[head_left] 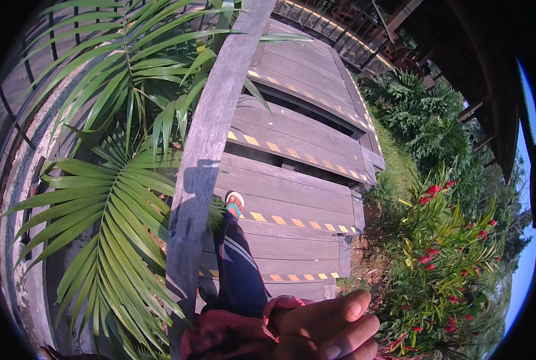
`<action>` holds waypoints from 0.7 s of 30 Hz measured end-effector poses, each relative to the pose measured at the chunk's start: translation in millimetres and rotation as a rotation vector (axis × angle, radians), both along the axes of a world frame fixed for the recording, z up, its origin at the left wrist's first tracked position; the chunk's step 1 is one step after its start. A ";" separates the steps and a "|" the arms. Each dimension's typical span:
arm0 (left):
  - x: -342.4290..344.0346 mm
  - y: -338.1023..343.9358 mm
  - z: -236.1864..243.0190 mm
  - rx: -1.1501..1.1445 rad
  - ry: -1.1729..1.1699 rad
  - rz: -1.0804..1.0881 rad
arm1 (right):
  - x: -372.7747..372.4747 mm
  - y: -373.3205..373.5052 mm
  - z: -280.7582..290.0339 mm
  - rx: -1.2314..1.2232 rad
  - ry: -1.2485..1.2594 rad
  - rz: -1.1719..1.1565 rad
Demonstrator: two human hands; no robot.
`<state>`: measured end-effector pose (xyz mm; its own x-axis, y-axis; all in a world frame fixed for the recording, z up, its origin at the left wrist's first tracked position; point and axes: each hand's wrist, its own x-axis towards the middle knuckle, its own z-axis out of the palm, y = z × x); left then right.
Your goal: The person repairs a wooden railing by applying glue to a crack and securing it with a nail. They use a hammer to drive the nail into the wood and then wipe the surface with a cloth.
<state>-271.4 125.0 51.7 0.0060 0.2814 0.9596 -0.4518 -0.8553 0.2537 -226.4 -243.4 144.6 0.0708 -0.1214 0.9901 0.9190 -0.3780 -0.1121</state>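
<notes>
- Head view: what looks like the right hand (331, 327) sits at the bottom edge, coming out of a red sleeve (235, 336).
- Fingers loosely curled, visible tips close together; the lower ones get cut off, so can't tell if they're holding anything.
- Wooden steps (286, 189) run up the middle, just beyond that hand, with yellowish dashes along the edges.
- One foot in a white sandal (235, 196) is on a tread, close by the weathered handrail (220, 102).
- Palm fronds (107, 195) left of the rail, red flowers (424, 259) off to the right.
</notes>
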 end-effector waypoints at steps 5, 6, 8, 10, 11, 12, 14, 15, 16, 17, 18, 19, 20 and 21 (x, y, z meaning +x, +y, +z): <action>-11.8 -31.6 5.3 0.202 0.299 0.095 | 25.5 -7.5 0.7 -0.161 0.171 0.032; -14.1 -28.9 8.2 0.335 0.349 -0.052 | 36.0 -2.6 0.4 -0.167 0.221 0.034; -24.1 -22.7 17.7 0.607 0.593 -0.416 | 60.4 9.6 -12.3 -0.160 0.362 0.078; -27.6 -62.2 16.6 0.491 0.815 -0.646 | 72.3 24.3 -28.2 -0.200 0.589 0.055; 3.3 -94.9 32.4 0.433 0.732 -0.737 | 85.1 30.9 -46.4 -0.184 0.644 0.048; 19.4 -101.2 29.7 0.428 0.750 -0.882 | 95.8 31.1 -63.2 -0.171 0.692 0.009; 44.2 -109.8 9.6 0.252 0.750 -0.921 | 108.9 30.6 -82.2 -0.217 0.762 -0.125; 50.7 -111.7 -6.7 0.121 0.745 -0.905 | 113.9 31.5 -87.4 -0.248 0.762 -0.120; 55.4 -113.8 -21.6 -0.010 0.725 -0.898 | 117.4 31.2 -91.9 -0.281 0.755 -0.127; 60.8 -118.3 -29.2 -0.150 0.746 -0.882 | 120.5 29.7 -94.9 -0.313 0.747 -0.152; 64.8 -122.4 -32.7 -0.289 0.765 -0.868 | 123.5 30.7 -95.5 -0.358 0.726 -0.169; 70.1 -128.4 -38.2 -0.429 0.779 -0.865 | 126.0 29.1 -96.2 -0.404 0.704 -0.198; 76.6 -133.7 -43.2 -0.429 0.798 -0.858 | 128.2 27.4 -97.4 -0.448 0.683 -0.232; 85.3 -141.6 -47.2 -0.425 0.817 -0.866 | 129.7 22.2 -98.0 -0.483 0.706 -0.252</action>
